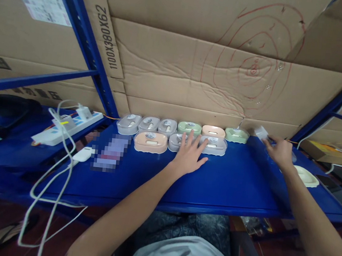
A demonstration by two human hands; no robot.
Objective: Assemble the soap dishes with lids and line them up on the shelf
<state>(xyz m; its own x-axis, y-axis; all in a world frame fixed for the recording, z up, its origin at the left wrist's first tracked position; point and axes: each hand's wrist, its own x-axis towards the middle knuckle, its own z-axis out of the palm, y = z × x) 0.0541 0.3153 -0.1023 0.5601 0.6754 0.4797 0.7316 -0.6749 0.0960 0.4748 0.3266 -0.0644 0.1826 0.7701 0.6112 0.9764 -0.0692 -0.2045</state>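
My left hand point(188, 154) is open, fingers spread, its fingertips resting on the front row of small lidded oval boxes. Under and beside those fingers are a grey box point(177, 145) and another grey box point(215, 146); to their left sits a peach box point(150, 142). Behind them, along the cardboard, stand more grey boxes point(128, 124), a green box point(189, 128), a peach box point(213, 131) and a second green box point(236, 135). At the right, my right hand point(280, 153) pinches a small whitish piece point(261, 132), blurred. Close by lies a cream oval tray point(308, 177).
Cardboard point(165, 62) walls the back of the blue table point(213, 189). On the left are a phone-like item point(111, 152), blurred out, a white charger point(84, 154), a power strip point(51, 133) and loose cables point(68, 174). A dark tablet-like slab point(339, 194) lies at the right edge.
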